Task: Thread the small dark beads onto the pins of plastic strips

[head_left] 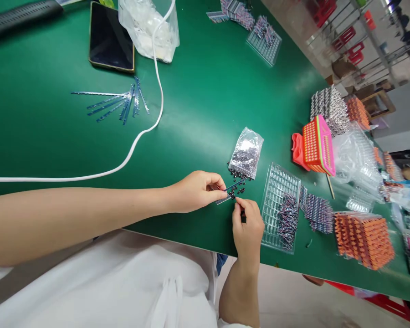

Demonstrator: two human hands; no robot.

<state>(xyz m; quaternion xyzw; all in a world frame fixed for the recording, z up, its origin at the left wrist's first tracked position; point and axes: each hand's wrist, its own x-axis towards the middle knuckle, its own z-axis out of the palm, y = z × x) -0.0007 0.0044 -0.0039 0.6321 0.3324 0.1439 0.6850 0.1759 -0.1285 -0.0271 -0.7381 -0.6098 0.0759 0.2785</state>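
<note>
Because the strip looks thin — likely light, easily bent — pinching near one end should suit; the left hand grips it beside the beads, and whether the nearby right hand holds any, I cannot tell.

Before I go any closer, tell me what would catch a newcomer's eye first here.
Probably the bright basket with its pink rim, lying on its side toward the right of the green table, with a stack of orange pieces nearer the front edge. Next, the white cable curving across the left half. Then the left hand and right hand, close together by a clear bag and spilled dark beads.
</note>
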